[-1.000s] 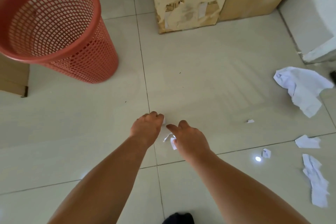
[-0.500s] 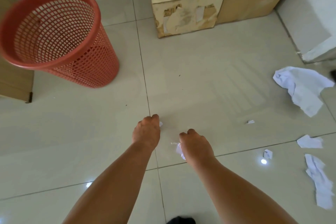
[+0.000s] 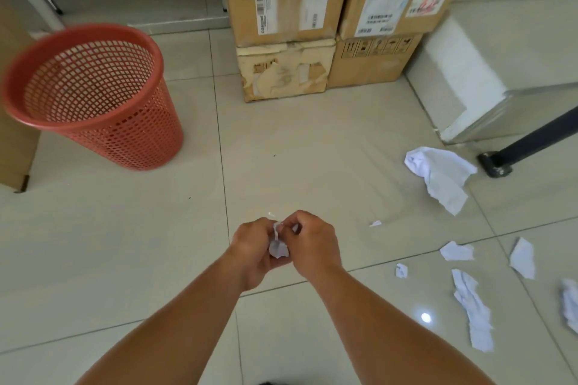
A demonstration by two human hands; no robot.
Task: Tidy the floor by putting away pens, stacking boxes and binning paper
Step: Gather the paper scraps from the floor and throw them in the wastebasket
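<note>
Where a second ago our hands were apart and low over the tiles, each picking at a white scrap, we now have them joined above the tiled floor [image 3: 312, 141]. The stacked cardboard boxes [image 3: 287, 9] stand at the far side, and more of them shows than before. The red mesh bin [image 3: 93, 97] stands upright at the far left, well apart from our hands. A big crumpled sheet [image 3: 438, 175] lies to the right, where it lay before, with a long torn strip [image 3: 472, 309] and smaller scraps [image 3: 456, 251] nearer us. Our left hand [image 3: 253, 247] and right hand [image 3: 312, 244] both curl round one small wad of paper [image 3: 277, 248], pinched between them. A tiny scrap [image 3: 375, 223] lies on the tiles to their right.
</note>
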